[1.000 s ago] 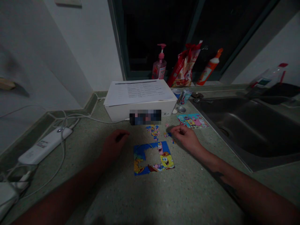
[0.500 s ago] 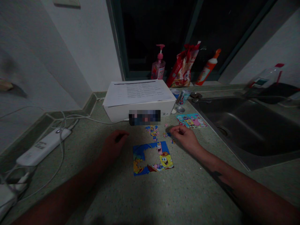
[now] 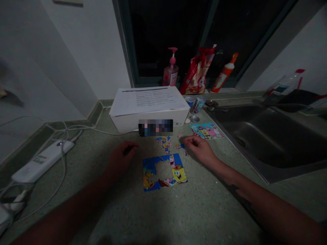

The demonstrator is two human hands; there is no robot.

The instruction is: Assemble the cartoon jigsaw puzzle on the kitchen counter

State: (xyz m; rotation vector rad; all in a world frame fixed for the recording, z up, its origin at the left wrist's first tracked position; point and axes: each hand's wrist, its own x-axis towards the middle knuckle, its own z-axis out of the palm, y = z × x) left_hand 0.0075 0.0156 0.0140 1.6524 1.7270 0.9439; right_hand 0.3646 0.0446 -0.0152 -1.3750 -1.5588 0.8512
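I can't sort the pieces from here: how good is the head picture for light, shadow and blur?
Head view, light: dim, brightest on the middle of the counter, puzzle colours readable, left hand in shadow, window black. Head view, sharpness: loose pieces small and soft; a pixelated patch hides part of the white box. Head view, shape: the wide lens bends the sink edge.

It was a home kitchen: a steel sink (image 3: 268, 136) sat in a speckled counter (image 3: 178, 211) under a dark window (image 3: 178, 34). A soap pump (image 3: 170, 71), snack bag (image 3: 198, 73), cans (image 3: 198, 103) and a cartoon puzzle (image 3: 165, 172) stood about.
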